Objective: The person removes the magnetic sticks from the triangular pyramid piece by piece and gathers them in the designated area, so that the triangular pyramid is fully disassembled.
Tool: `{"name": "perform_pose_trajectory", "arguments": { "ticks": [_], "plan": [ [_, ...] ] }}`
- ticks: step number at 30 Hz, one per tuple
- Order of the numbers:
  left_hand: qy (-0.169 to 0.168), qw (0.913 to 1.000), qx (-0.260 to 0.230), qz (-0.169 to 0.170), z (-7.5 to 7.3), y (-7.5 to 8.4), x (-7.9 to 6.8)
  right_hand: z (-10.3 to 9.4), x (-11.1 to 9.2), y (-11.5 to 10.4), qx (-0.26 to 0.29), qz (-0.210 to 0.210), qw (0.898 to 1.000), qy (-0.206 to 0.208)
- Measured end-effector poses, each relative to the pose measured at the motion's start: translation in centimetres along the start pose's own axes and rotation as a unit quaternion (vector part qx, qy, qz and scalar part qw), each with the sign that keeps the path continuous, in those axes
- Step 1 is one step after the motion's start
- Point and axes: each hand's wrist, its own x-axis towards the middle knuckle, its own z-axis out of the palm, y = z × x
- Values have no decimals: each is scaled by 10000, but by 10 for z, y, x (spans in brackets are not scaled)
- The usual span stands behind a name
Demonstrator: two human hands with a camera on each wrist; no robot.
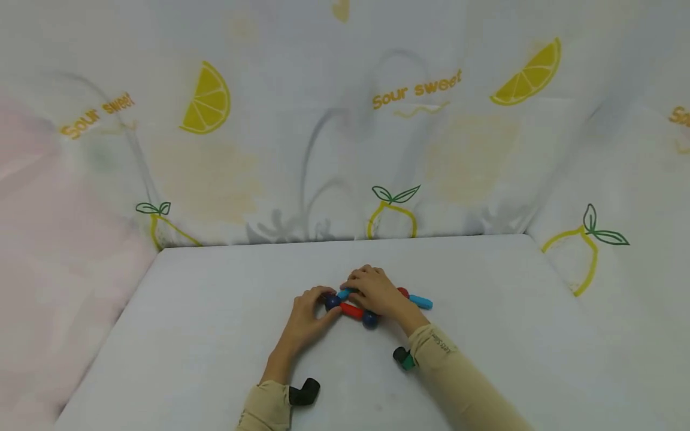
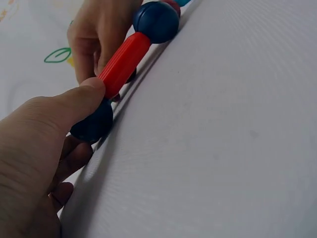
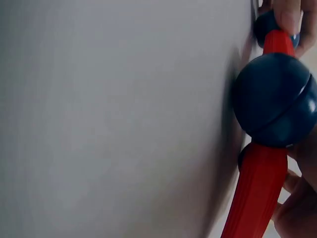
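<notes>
White table, lemon-print backdrop | red stick on it between blue balls, long axis slanting far-left to near-right | left hand gripping far ball | right hand behind, hold unclear

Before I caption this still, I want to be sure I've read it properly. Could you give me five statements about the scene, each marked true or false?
1. The left hand holds the leftmost dark blue ball near where it meets a red rod. True.
2. That red rod joins two yellow balls. False: the balls at its ends are both dark blue.
3. The light blue rod at the far right meets a red ball. True.
4. The right hand wears a glove. False: it is bare.
5. The tabletop is black. False: it is white.
</notes>
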Motion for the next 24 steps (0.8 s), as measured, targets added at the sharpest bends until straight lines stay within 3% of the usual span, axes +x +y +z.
{"name": "perform_pose_trajectory", "arguments": {
  "ticks": [3, 5, 11, 13, 15, 17, 19, 21, 24],
  "plan": [
    [-151, 9996, -217, -25, 6, 3, 0, 2, 0, 5, -226, 256, 9994, -90],
    [-251, 9994, -254, -42, 9, 6, 2, -1, -5, 10, -189, 440, 9988, 86],
    [-326, 9993, -144, -75, 8, 11, 6, -4, -36, -3, -80, 207, 9970, 742],
    [-167, 9985, -368, -378, 5, 12, 8, 1, -44, -10, -213, 125, 9974, 675],
    [212, 9946, -573, -837, 2, 13, 12, 4, -51, -15, -362, 145, 9974, 605],
    [649, 9872, -777, -1233, -1, 11, 21, 5, -56, -18, -373, 220, 9969, 664],
    [982, 9820, -807, -1394, -2, 6, 33, 6, -59, -18, -152, 286, 9969, 711],
    [980, 9844, -703, -1281, 0, 0, 48, 5, -62, -18, 183, 329, 9964, 765],
    [679, 9905, -577, -1044, 8, -9, 69, 3, -66, -13, 620, 422, 9939, 812]
  ]
}}
